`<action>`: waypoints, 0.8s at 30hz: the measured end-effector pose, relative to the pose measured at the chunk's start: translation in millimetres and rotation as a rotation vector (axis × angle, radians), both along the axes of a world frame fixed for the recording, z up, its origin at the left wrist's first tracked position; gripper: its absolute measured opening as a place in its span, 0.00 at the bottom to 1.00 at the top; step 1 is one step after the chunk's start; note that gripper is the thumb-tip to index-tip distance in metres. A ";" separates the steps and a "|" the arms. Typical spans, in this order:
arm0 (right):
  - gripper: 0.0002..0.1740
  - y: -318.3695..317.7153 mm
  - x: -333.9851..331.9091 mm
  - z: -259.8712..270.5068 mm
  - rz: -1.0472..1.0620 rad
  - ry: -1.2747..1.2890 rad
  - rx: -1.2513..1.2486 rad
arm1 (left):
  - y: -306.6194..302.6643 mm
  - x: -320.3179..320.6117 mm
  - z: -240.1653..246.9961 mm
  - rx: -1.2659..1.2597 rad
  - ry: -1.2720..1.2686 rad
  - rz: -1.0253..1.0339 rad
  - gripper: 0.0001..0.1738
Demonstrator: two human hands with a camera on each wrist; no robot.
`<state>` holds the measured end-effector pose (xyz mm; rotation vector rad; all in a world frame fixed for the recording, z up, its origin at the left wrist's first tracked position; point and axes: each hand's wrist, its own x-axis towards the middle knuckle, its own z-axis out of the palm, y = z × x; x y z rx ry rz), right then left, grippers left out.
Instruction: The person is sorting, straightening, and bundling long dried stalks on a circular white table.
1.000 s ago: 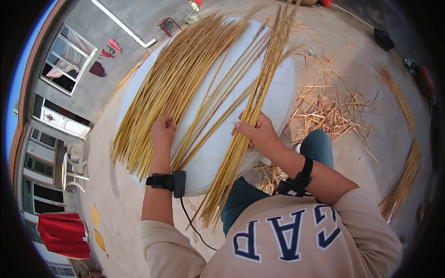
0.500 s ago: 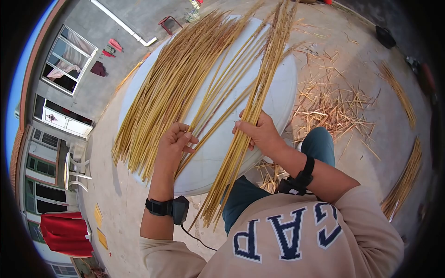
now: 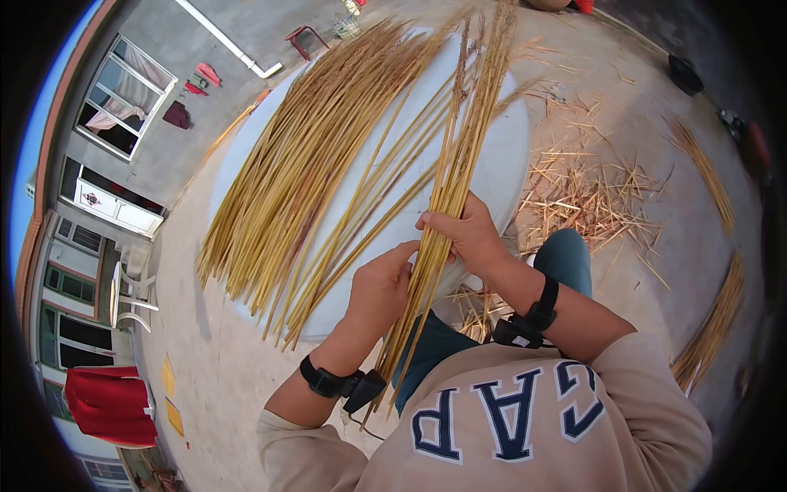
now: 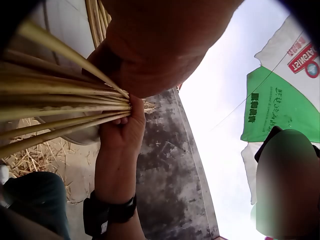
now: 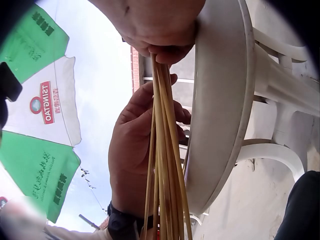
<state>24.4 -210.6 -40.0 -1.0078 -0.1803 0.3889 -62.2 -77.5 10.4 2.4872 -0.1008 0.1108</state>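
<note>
My right hand (image 3: 475, 234) grips a bundle of long, dry, yellow stalks (image 3: 447, 193) with brushy tips, slanted over the right side of a white table. The thumb lies across the bundle. Just below it, my left hand (image 3: 379, 287) is at the lower part of the same bundle, its fingers curled at the stalks. In the right wrist view the left hand (image 5: 132, 142) has thumb and fingers around the stalk ends (image 5: 167, 165). Left of both hands, a few loose stalks (image 3: 361, 209) lie on the table beside a wide pile of similar stalks (image 3: 307, 168).
The round white table (image 3: 504, 164) has white legs. Broken straw (image 3: 594, 193) litters the ground to its right, with two more stalk bundles (image 3: 705, 176) farther out. A white plastic chair (image 3: 131, 295) stands at the left. A green and white parasol (image 4: 275, 100) hangs overhead.
My left hand has moved right, from the main pile past the loose stalks to the bundle in my right hand. One stalk now lies along that bundle's left side. The right hand stays nearly still.
</note>
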 end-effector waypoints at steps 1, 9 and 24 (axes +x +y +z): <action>0.13 0.7 -0.4 -0.7 0.006 0.026 0.003 | 4.3 -0.8 -0.1 0.002 -0.001 0.008 0.18; 0.16 1.9 -0.5 -6.1 0.006 -0.018 0.004 | 97.6 43.8 6.5 0.397 -0.282 0.094 0.20; 0.12 1.7 0.2 -6.1 0.014 -0.084 -0.067 | 123.0 34.2 -15.5 0.053 -0.073 -0.053 0.20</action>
